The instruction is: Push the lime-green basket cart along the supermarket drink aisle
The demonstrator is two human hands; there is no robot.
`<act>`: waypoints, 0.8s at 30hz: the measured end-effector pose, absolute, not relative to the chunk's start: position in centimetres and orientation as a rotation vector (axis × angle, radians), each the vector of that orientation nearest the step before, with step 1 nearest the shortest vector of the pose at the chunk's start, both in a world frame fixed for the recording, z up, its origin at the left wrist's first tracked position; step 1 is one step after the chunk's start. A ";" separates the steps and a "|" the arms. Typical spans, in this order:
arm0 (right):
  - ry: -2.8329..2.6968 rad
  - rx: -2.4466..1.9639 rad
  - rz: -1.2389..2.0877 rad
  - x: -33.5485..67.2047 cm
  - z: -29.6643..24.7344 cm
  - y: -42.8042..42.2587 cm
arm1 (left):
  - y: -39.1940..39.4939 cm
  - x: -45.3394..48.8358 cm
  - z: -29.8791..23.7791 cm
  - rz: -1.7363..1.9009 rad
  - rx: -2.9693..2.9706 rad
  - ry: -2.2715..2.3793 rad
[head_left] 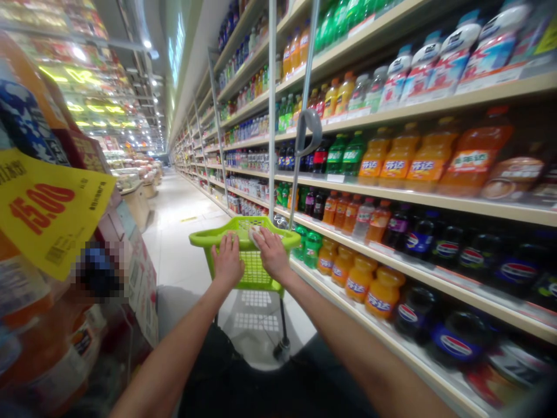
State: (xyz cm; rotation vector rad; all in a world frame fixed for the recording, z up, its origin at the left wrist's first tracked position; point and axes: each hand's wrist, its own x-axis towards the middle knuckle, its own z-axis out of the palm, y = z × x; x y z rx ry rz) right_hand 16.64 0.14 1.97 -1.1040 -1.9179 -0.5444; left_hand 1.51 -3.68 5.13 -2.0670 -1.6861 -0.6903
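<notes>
In front of me is a small lime-green shopping cart with a perforated plastic basket on a wheeled metal frame. My left hand grips the near rim left of the middle, its fingers hooked over the top. Just to its right, my right hand holds the same rim. A small whitish piece, too blurred to name, shows at the fingertips of the right hand. Something clear and shiny appears at the far right corner of the basket; I cannot make out what it is.
Tall shelves of soft drink bottles line the right side, close to the cart. A grey loop hangs by a shelf post. At left, stacked goods carry a yellow price sign. The pale tiled aisle runs ahead.
</notes>
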 end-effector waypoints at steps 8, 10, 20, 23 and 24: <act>-1.964 -1.006 -0.231 16.3 3.5 -1.2 | -3.6 3.7 7.5 -0.823 -2.444 -1.307; -1.939 -0.920 -0.200 17.3 3.7 -1.3 | -3.4 4.8 8.0 -0.846 -2.428 -1.392; -1.782 -1.212 -0.469 19.9 1.1 -0.3 | -2.1 5.8 7.0 -0.813 -2.154 -1.491; -1.795 -1.228 -0.466 19.8 1.1 -0.3 | -1.6 1.4 6.5 -0.836 -2.078 -1.544; -1.796 -1.232 -0.459 19.8 1.2 -0.3 | -1.5 -0.3 6.3 -0.861 -2.027 -1.580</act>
